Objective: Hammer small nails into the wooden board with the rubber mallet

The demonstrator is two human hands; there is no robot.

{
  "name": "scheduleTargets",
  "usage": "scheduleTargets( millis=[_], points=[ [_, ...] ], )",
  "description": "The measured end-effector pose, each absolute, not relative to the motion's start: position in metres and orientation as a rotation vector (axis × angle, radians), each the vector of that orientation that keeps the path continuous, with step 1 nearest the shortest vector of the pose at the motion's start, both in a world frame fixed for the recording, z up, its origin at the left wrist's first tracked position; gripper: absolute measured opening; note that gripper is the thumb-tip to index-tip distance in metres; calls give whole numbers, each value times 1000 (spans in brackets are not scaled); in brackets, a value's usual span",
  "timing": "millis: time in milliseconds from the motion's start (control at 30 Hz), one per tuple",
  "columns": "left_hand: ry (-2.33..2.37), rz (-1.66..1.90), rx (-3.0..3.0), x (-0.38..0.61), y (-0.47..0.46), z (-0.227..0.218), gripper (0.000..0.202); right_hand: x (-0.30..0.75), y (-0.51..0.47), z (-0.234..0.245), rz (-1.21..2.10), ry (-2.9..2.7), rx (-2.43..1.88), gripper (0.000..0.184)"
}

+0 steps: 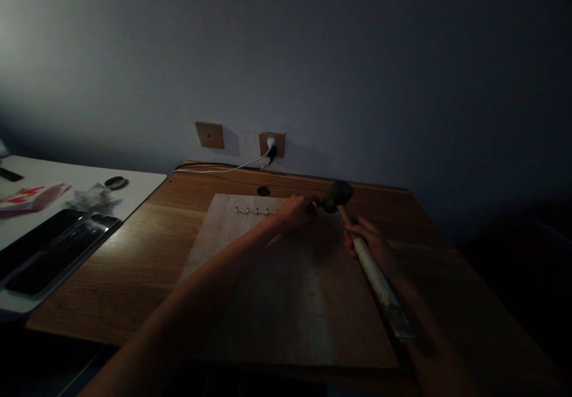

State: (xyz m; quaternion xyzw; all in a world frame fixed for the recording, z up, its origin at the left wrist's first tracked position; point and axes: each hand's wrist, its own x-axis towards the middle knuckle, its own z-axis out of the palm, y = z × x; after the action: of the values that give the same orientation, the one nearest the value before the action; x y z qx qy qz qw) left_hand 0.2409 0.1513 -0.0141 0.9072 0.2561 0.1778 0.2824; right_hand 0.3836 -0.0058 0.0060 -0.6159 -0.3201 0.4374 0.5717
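My right hand (367,237) is wrapped round the upper wooden handle of a hammer (373,272). Its dark head is raised close to the fingertips of my left hand (298,211). Those fingers are pinched together over the far part of a wooden board (286,301); whatever they may hold is too small and dark to make out. To the left of this hand, several nails (257,211) stand in a row in the board, near its far edge. Part of the row may be hidden behind my left hand.
The board lies on a wooden table (129,266) against a wall. A socket (277,143) with plugs feeds cables (214,171) along the table's back edge. On the left, a white surface (138,183) bears dark flat trays (65,260), a plastic bag (96,199) and a red-printed packet (33,197).
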Motion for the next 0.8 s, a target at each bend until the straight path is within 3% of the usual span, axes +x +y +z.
scheduleTargets(
  millis=[800],
  points=[
    [637, 642, 2330, 242, 155, -35, 44, 383, -11, 1, 1160, -878, -1587, 38]
  ],
)
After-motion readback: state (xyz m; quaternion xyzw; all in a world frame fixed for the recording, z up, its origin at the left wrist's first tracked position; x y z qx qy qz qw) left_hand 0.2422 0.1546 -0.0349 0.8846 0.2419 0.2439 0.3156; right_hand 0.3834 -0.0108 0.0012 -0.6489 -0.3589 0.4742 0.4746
